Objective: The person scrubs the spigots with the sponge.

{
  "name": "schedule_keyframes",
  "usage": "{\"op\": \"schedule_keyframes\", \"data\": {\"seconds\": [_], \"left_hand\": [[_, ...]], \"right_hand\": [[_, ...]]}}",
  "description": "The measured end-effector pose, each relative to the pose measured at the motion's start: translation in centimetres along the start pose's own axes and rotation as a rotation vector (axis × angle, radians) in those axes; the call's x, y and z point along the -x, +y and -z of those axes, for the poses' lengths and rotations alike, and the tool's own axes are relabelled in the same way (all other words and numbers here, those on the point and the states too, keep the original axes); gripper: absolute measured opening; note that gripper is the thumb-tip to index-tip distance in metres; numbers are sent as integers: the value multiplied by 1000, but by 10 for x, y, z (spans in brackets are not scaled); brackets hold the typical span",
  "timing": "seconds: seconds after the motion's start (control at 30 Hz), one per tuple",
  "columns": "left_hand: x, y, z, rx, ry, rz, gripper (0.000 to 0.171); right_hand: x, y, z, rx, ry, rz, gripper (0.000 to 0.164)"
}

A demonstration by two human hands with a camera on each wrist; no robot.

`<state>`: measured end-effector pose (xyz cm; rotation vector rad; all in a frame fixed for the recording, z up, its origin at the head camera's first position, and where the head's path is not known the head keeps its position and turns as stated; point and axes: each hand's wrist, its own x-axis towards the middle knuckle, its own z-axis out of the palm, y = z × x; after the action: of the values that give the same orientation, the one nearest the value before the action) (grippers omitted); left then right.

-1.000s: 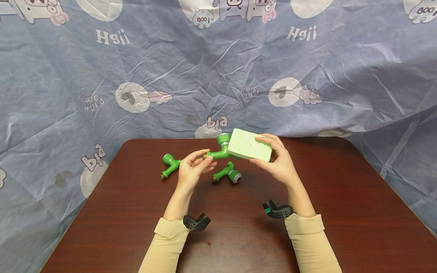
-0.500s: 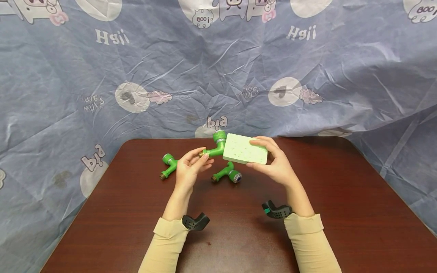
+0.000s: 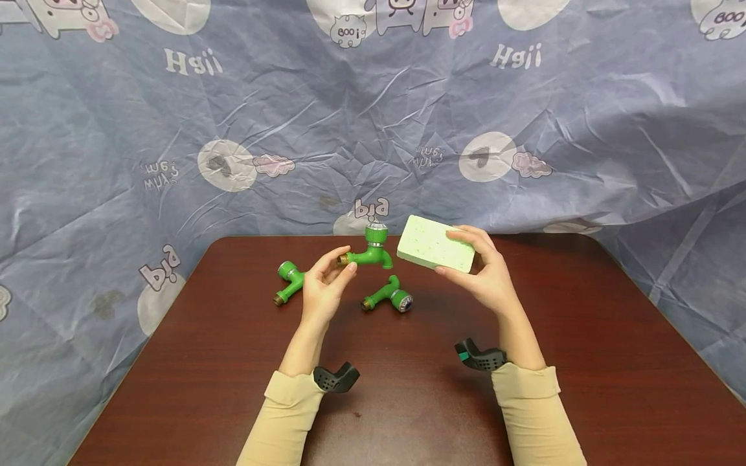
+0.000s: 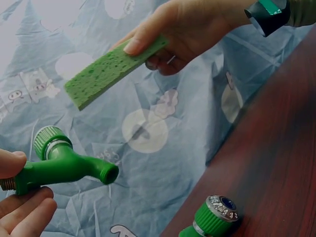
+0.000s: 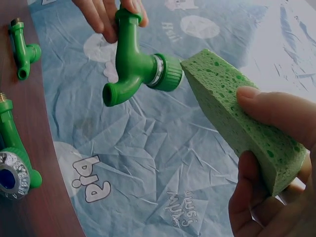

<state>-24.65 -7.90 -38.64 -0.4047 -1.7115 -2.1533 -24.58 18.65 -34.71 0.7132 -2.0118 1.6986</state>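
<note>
Above the table, my left hand (image 3: 324, 290) pinches a green faucet (image 4: 59, 165) by its threaded brass end, knob up and spout pointing right. My right hand (image 3: 485, 272) grips a light green porous sponge (image 3: 436, 244) by its right end, fingers on one side and thumb on the other. In the head view a gap separates the sponge from the faucet's spout. The right wrist view shows the sponge (image 5: 247, 118) near the faucet's ribbed knob (image 5: 170, 73). My left fingers hide part of the faucet's threaded end.
On the dark red-brown table (image 3: 408, 382) lie two more green faucets: one faucet (image 3: 384, 296) below the held one, another faucet (image 3: 289, 282) to the left, partly behind my left hand. A blue printed cloth (image 3: 350, 129) hangs behind the table.
The sponge first moved slightly left with my right hand, overlapping the faucet in view, then moved right and up, away from it. The faucet shifted slightly left, and its spout now shows.
</note>
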Motion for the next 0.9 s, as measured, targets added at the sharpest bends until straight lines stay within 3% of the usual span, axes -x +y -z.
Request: {"op": "schedule_keyframes", "data": {"seconds": [0.2,0.4,0.53,0.77,0.9], "left_hand": [[1,-1,-2,-51,2,-9,37],[5,6,-8,-128,10,-5,35],[9,20,-16,-138,1,-5,32],[9,11,-15,-130,-32,-44,33],[13,24,-21,-142,-64,-59,33]], "right_hand": [[-1,8,-5,2,41,-25,59],[0,-10,-15,-6,12,-23,56],[1,-18,-20,58,-10,-9,55],[2,-17,-26,175,-40,16,54],[2,-20,-31,223,-41,3,53]]}}
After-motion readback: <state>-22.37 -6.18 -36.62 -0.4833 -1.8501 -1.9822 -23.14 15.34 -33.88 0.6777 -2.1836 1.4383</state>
